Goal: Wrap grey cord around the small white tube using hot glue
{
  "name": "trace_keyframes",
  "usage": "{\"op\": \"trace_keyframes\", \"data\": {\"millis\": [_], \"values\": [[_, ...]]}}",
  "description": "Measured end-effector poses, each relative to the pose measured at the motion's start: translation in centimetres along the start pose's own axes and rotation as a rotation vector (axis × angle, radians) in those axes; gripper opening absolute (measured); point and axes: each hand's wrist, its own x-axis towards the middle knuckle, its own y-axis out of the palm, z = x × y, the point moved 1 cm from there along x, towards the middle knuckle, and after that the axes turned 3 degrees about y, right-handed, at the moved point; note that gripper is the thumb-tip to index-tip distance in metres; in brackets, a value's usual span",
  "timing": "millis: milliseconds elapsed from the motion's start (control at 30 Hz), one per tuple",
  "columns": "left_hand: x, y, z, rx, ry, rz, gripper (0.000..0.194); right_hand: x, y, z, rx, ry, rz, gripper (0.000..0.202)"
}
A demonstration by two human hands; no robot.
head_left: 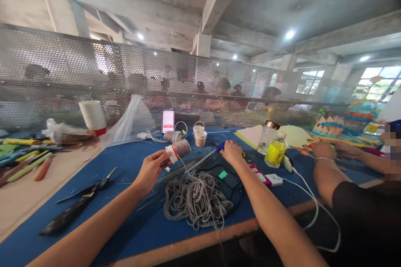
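Note:
My left hand (154,167) is closed on a small white paper cup (179,151) tilted on its side, with grey cord wound round it and a red band near its rim. From the cup the cord runs down to a loose heap of grey cord (197,200) between my arms. Further right, my right hand (232,152) is closed over a blue tool (220,147); its kind is mostly hidden by the fingers. Behind the cup lies another cord-wrapped piece (172,136). A little bucket with a handle (199,135) stands upright between my hands, farther back.
Black-handled shears (79,202) lie at left, near several tools (28,162) and stacked paper cups (93,117). A phone (168,122) stands at the back. A yellow-labelled bottle (275,150), a jar (265,137) and a white cable (308,192) are at right, beside another person's arms (326,167).

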Motion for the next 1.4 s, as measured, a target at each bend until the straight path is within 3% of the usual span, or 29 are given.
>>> {"op": "trace_keyframes", "data": {"millis": [233, 400, 567, 800, 933, 1033, 1200, 1300, 1400], "values": [[0.2, -0.2, 0.4, -0.006, -0.001, 0.020, 0.022, 0.3, 0.3, -0.3, -0.071, 0.053, 0.053, 0.053], [0.2, -0.3, 0.4, -0.026, 0.001, 0.013, 0.025, 0.1, 0.4, -0.3, -0.085, 0.005, 0.057, 0.034], [0.4, -0.6, 0.5, -0.059, -0.012, 0.015, 0.021, 0.0, 0.1, -0.1, -0.087, -0.005, -0.033, 0.029], [0.5, -0.8, 0.5, -0.122, -0.029, -0.029, 0.021, 0.6, -0.9, -0.7, -0.061, 0.105, -0.232, 0.035], [0.5, -0.8, 0.6, -0.141, -0.037, -0.031, 0.019, 1.5, -1.5, -1.5, 0.162, 0.164, -0.428, 0.042], [0.5, -0.8, 0.6, -0.135, -0.039, -0.023, 0.019, 2.3, -1.8, -1.8, 0.502, 0.211, -0.472, 0.043], [0.4, -0.7, 0.5, -0.122, -0.038, -0.011, 0.021, 2.2, -1.9, -0.1, 0.890, 0.108, -0.387, 0.048], [0.3, -0.5, 0.3, -0.105, -0.025, -0.005, 0.021, 0.7, -1.8, 2.2, 1.113, -0.054, -0.174, 0.052], [0.2, -0.4, 0.2, -0.082, -0.020, -0.002, 0.022, -1.7, -2.1, 4.6, 1.149, -0.240, -0.008, 0.048]]}}
